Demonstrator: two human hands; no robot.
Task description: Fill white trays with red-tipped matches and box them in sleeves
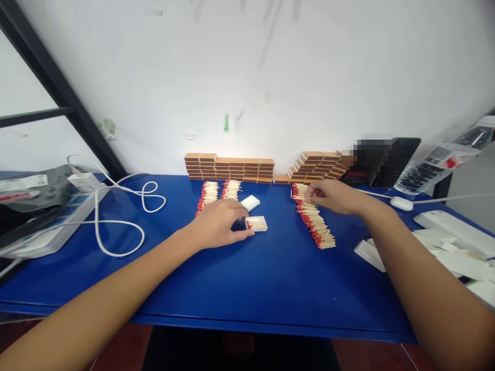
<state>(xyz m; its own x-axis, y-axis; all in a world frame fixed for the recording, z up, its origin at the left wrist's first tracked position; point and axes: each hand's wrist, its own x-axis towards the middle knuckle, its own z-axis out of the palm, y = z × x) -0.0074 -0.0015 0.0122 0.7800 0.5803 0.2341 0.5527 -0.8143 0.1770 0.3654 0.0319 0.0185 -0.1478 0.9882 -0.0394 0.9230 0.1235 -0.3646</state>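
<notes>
My left hand (221,222) rests on the table, its thumb and forefinger closed at the left edge of a small white matchbox tray (262,220). Several red-tipped matches (255,225) lie in that tray. Just behind it sits a white matchbox part (250,202). Two rows of matches (209,191) extend behind my left hand and are partly covered by it. My right hand (328,196) is over the far end of a long slanting row of matches (315,221), fingers curled into a pinch. What is between those fingertips is hidden.
Matchboxes are stacked against the wall in a left block (232,169) and a right block (317,164). A phone (398,159) and a plastic bottle (436,159) stand at back right. White card pieces (460,257) lie at right. A white cable (98,232) loops at left near a power strip (58,226).
</notes>
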